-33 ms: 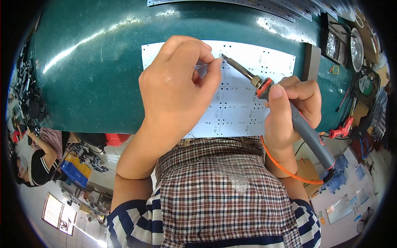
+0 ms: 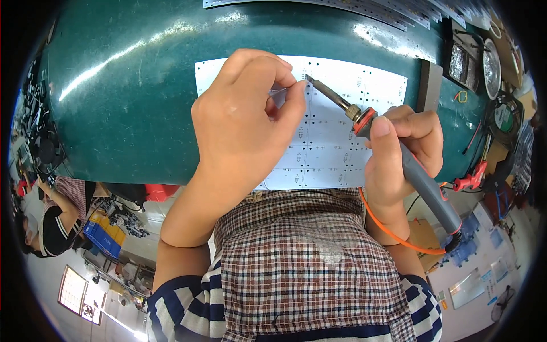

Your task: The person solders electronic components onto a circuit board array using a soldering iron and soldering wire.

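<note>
In the head view, the white circuit board (image 2: 330,134) lies at one o'clock on the green bench (image 2: 131,119). The left hand (image 2: 245,108), at eleven, has thumb and index fingertip together; whether they pinch something thin is unclear. The right hand (image 2: 403,149), at three, clamps the soldering iron (image 2: 363,121), its tip towards ten. A slip could burn those nearby fingertips; lingering heat could scorch the board. It looks flat, with dark holes and fine markings.
</note>
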`<state>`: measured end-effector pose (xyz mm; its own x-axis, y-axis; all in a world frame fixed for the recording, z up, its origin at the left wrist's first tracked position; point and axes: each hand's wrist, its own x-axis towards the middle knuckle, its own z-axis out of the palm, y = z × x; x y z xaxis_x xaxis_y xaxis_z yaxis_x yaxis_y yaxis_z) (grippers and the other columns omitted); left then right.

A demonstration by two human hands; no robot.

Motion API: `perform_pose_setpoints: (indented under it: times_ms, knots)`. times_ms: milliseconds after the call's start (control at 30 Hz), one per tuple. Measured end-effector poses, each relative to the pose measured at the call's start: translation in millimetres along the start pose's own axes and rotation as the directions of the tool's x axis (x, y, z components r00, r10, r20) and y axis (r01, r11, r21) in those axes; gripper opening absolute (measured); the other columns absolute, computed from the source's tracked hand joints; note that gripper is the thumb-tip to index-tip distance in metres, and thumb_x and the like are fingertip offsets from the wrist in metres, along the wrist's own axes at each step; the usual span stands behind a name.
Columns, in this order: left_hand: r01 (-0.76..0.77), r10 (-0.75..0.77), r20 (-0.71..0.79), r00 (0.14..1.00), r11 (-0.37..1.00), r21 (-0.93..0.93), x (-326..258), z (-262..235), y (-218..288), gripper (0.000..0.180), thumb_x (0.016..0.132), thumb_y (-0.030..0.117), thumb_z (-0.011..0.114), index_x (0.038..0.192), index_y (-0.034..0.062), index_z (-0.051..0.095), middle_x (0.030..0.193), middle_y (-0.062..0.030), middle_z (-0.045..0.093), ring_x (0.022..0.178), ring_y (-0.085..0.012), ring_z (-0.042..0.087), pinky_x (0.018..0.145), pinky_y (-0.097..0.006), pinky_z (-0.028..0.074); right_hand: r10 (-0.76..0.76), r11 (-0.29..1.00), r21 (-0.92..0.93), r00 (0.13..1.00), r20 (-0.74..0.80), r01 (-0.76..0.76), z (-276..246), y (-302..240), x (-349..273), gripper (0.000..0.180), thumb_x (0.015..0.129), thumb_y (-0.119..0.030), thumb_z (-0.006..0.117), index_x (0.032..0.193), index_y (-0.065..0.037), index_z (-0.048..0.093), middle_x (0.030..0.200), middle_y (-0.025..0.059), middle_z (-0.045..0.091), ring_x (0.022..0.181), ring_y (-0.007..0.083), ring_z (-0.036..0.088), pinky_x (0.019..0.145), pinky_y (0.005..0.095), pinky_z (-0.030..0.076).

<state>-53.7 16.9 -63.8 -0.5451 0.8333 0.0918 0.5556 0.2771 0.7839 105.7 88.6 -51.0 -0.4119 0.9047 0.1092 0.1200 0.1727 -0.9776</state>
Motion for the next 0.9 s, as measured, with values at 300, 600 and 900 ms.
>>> perform_pose_setpoints:
  times_ms: [300,600,900]
  knots:
    - [-0.029,0.029,0.016,0.999,1.0,0.001,-1.6,-2.8,-1.3,0.011,0.073,-0.003,0.071,0.077,0.0021,0.063,0.095,-0.0043,0.067,0.05,-0.0022,0.05,0.045,-0.017,0.038,-0.003,1.0,0.0,0.999,0.04,0.003,-4.0,0.6,-1.2,0.02,0.083,0.001,0.062,0.077,-0.003,0.043,0.061,0.006,0.05,0.051,0.008,0.041,0.046,0.0212,0.034]
    - [-0.002,0.002,0.0,1.0,0.999,-0.046,-1.2,-1.3,-2.5,0.01,0.075,-0.005,0.07,0.076,0.0009,0.062,0.093,-0.0045,0.066,0.051,-0.0012,0.05,0.045,-0.017,0.038,-0.063,0.995,0.082,0.998,0.003,0.062,-4.0,7.3,-1.0,0.023,0.082,0.003,0.067,0.081,-0.003,0.045,0.064,0.0044,0.053,0.054,0.0058,0.043,0.048,0.0211,0.032]
    - [-0.001,0.001,-0.008,1.0,1.0,-0.03,-1.1,0.9,-2.5,0.01,0.075,-0.004,0.071,0.077,0.0008,0.063,0.092,-0.0055,0.066,0.052,-0.0019,0.052,0.045,-0.017,0.039,-0.03,0.998,0.062,0.999,0.031,0.028,-3.0,5.5,-1.2,0.023,0.082,0.003,0.067,0.081,-0.003,0.045,0.063,0.0046,0.053,0.054,0.0059,0.044,0.048,0.0207,0.032]
